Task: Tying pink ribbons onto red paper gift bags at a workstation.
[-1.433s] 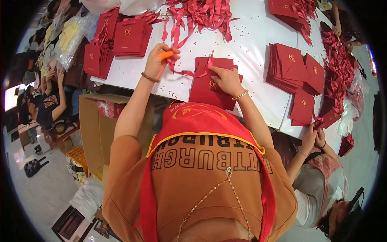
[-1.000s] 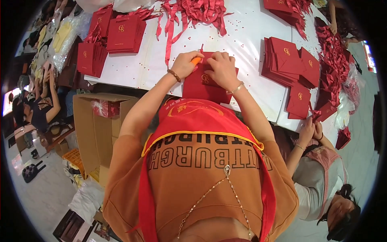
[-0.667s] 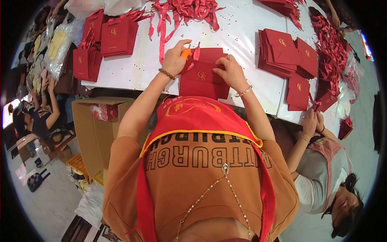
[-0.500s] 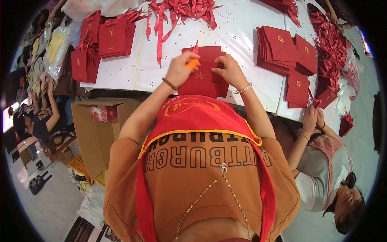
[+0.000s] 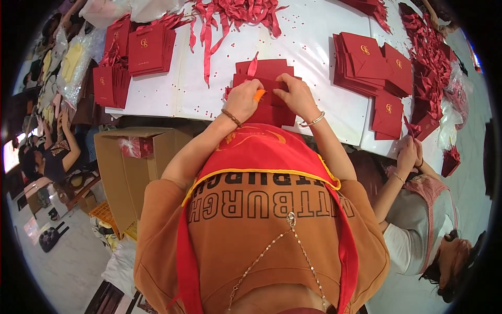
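Observation:
A red paper bag (image 5: 267, 85) lies flat in front of me at the table edge, on top of other red bags (image 5: 275, 116). My left hand (image 5: 244, 102), with a beaded bracelet, is closed around a small orange tool (image 5: 259, 94) over the bag's left part. Its exact kind is hidden by my fingers. My right hand (image 5: 298, 97), with a silver bangle, pinches the bag at its right side, thumb and forefinger nearly meeting. A red ribbon (image 5: 253, 66) sticks up beyond the bag's far edge.
Red ribbons (image 5: 240, 15) spread across the far table. Stacks of red bags stand left (image 5: 151, 49) and right (image 5: 361, 60). An open cardboard box (image 5: 116, 180) sits below the table at left. At right, another person's hands (image 5: 409, 154) work with ribbon.
My left hand has come down and to the right with the orange tool, nearer my right hand. My right hand has barely moved, its fingertips still on the bag.

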`<state>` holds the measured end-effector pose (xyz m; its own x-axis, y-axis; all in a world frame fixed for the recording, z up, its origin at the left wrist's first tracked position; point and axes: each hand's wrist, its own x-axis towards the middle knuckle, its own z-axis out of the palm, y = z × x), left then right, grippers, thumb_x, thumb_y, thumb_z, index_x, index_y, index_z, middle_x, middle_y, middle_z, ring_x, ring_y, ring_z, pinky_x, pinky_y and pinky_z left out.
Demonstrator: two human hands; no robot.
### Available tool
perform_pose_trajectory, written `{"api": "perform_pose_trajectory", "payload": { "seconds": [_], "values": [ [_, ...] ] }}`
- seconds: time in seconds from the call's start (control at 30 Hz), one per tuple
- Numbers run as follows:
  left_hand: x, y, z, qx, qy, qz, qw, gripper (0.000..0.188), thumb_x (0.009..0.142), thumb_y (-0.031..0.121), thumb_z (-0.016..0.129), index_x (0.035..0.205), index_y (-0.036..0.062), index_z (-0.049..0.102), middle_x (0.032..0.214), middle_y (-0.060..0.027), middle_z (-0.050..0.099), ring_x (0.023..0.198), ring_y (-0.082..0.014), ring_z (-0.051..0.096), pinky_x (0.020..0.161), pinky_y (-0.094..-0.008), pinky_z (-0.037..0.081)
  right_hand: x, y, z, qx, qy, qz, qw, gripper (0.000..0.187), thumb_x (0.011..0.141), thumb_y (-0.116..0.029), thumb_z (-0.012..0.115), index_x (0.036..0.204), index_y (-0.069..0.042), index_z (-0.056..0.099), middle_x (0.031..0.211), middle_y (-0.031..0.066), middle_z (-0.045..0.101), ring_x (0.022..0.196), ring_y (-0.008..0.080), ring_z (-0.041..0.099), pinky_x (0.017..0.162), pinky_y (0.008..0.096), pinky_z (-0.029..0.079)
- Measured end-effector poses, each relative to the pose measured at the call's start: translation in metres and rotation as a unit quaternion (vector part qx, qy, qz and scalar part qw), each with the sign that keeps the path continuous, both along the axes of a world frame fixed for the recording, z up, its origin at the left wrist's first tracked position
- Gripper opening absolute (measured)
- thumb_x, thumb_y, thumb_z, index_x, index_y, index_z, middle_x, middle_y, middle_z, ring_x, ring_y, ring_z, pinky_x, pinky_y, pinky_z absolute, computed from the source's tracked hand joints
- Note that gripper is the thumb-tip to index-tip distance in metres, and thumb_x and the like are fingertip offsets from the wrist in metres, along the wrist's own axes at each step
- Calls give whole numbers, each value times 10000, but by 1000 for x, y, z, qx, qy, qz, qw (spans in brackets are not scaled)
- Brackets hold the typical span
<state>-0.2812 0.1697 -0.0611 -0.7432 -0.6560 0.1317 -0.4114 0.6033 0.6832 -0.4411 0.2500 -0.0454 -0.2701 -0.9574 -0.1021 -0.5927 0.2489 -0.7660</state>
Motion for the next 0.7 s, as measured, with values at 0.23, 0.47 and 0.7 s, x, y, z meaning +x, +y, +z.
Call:
{"api": "perform_pose_trajectory", "payload": {
  "seconds": [0.23, 0.47, 0.7],
  "values": [
    [-13, -2, -1, 67, 105, 65, 990, 83, 782, 71, 550, 849, 25, 564, 743, -156, 612, 702, -312, 605, 610, -378, 474, -1, -9, -2, 34, -87, -34, 995, 267, 745, -161, 650, 962, -27, 569, 827, 155, 625, 754, 291, 600, 676, 350, 458],
    [-14, 0, -7, 19, 63, 39, 997, 88, 763, 66, 561, 843, 29, 565, 731, -150, 613, 685, -305, 607, 603, -379, 475, 2, -11, -18, 19, -124, -54, 991, 316, 754, -157, 644, 1038, -38, 575, 853, 157, 623, 758, 246, 596, 682, 312, 458],
    [-17, -5, -14, 42, 63, 79, 994, 89, 749, 86, 573, 829, 49, 578, 681, -131, 614, 637, -303, 604, 666, -410, 462, 4, -8, -20, 39, -174, -74, 981, 308, 759, -142, 634, 1042, -34, 578, 823, 135, 620, 732, 210, 585, 679, 300, 457]
  ]
}}
